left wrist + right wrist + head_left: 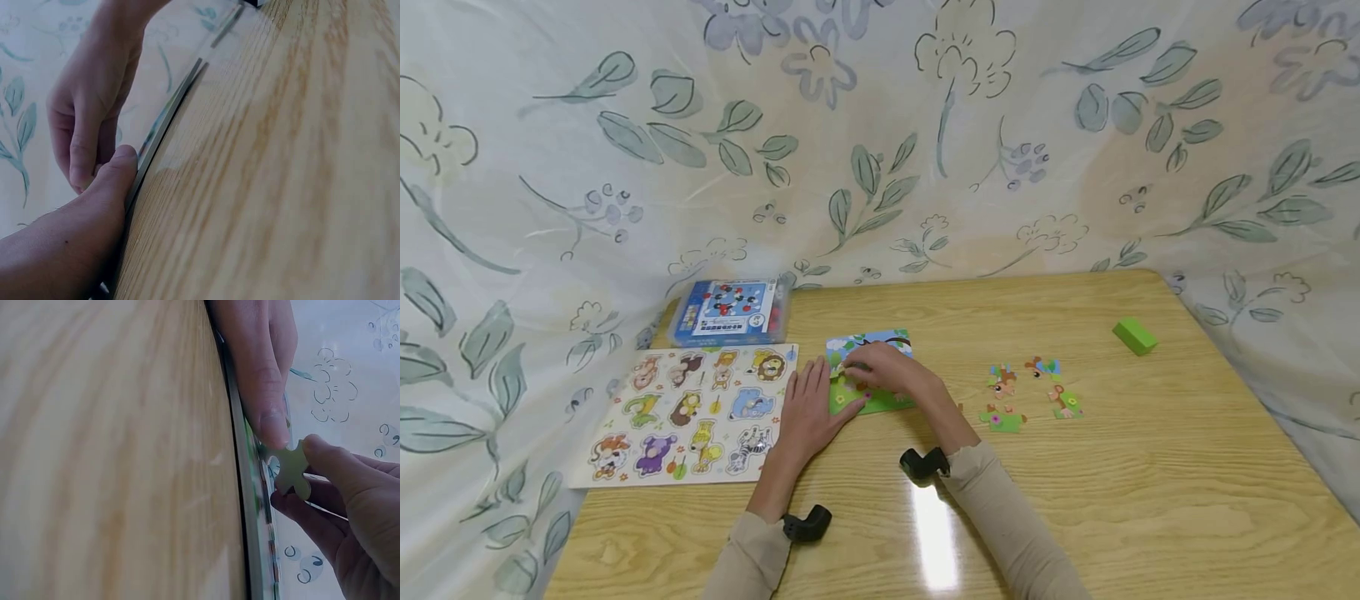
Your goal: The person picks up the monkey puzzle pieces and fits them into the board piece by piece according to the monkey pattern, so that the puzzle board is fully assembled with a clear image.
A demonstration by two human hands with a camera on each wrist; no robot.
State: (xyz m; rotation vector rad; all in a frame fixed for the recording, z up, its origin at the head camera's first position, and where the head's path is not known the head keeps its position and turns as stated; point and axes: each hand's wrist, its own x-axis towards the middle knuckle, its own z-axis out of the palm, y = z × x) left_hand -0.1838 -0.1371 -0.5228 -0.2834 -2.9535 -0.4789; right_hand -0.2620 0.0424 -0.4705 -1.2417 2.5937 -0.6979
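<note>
The right hand [883, 367] pinches a small, knobbed, pale green jigsaw piece [292, 469] — tilted, by the left edge of the colourful flat picture puzzle [891, 403].
Its long axis I cannot tell; the left hand [811, 410], fingers outstretched, lies nearest that edge. At the wooden worktop's [1075, 517] far left corner, a clear plastic box [730, 310] bears lettering too small to read.
</note>
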